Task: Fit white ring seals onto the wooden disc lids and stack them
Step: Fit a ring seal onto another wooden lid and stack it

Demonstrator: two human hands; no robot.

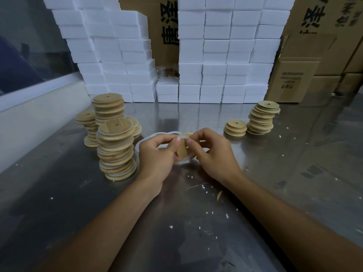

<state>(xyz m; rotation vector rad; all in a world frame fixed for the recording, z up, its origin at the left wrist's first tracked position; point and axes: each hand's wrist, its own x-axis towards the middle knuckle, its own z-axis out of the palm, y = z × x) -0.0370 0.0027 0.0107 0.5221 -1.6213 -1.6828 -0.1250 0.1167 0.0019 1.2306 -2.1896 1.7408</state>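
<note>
- Lid [181, 149] sits tilted on edge between both hands, above the counter's [255, 173] middle, near its front edge.
- Left hand [155, 156] has its grip curled round the lid's rim; right hand [212, 154] pinches the ring [183, 136] at the top edge.
- Best to seat the ring at one point, then walk it round the groove evenly.
- Sealed stack [116, 152] stands towards the left edge; bare lids [261, 118] towards the right.

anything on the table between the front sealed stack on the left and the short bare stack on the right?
Head view: both hands, left hand and right hand, gripping one wooden disc, with loose white ring seals beneath.
</note>
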